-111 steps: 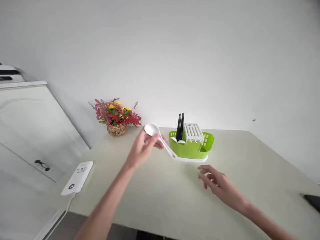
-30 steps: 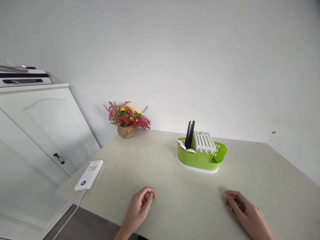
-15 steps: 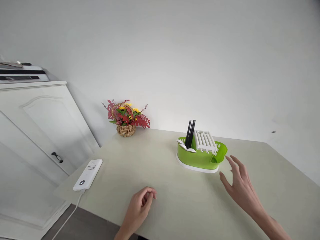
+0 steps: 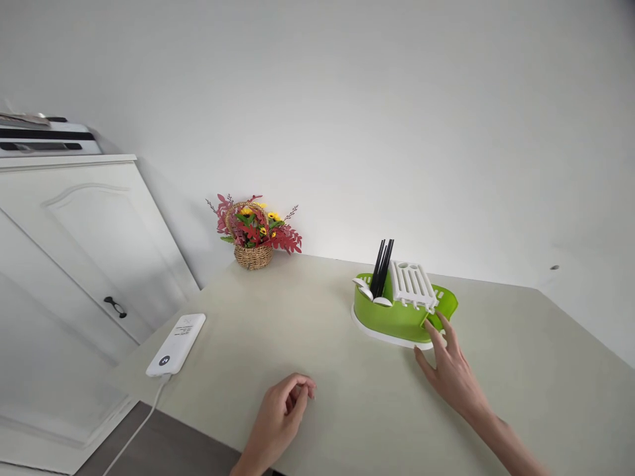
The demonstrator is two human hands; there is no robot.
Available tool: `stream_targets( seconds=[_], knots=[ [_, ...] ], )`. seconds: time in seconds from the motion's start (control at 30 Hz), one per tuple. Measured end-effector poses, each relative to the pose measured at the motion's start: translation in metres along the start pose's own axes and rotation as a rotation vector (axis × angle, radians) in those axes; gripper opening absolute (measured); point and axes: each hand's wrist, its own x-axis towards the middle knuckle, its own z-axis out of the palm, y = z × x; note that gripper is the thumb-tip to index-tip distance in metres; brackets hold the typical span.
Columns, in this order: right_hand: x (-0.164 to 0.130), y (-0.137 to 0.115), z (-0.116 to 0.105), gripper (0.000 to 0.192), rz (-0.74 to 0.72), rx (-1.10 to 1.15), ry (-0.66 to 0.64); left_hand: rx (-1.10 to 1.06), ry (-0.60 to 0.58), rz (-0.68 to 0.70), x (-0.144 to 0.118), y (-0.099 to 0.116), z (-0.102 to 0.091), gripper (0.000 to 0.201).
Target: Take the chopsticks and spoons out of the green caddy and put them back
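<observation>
Both of my hands are over the pale table [image 4: 520,370], and neither has anything gripped. My right hand [image 4: 449,370] reaches forward with fingers spread open and loose; its fingertips [image 4: 430,328] touch the near right wall of the green cutlery drainer [image 4: 391,318], low down by its white base tray [image 4: 384,336], with the thumb lying on the tabletop just beside that base. My left hand [image 4: 280,413] rests near the front edge of the table, fingers curled inward into a loose half-fist with nothing inside, well apart from the drainer. The drainer sits toward the back of the table, right of centre, close to the wall. Black chopsticks [image 4: 383,268] stand upright in its left compartment, with white spoon bowls [image 4: 370,294] showing just beside them, and a white slotted rack [image 4: 413,283] lies tilted across the top of the middle. A wicker basket of red and yellow flowers [image 4: 255,233] stands at the far left corner against the wall. A white power bank [image 4: 176,344] lies flat by the left edge, its cable [image 4: 136,430] hanging off toward the floor. A white cabinet [image 4: 74,238] stands to the left.
</observation>
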Motion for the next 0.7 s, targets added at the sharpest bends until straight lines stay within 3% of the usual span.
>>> stream_targets(
  seconds=[0.27,0.43,0.7],
  knots=[
    [-0.002,-0.028,0.003,0.061,0.010,0.038,0.010,0.004,-0.012,0.007,0.000,0.001,0.000,0.031],
    [-0.005,-0.041,-0.009,0.067,0.058,0.099,-0.042,0.017,-0.007,0.018,-0.001,0.002,0.000,0.029],
    [-0.029,-0.033,-0.028,0.074,0.159,0.132,-0.064,0.003,-0.002,0.035,-0.001,0.003,0.000,0.030]
  ],
)
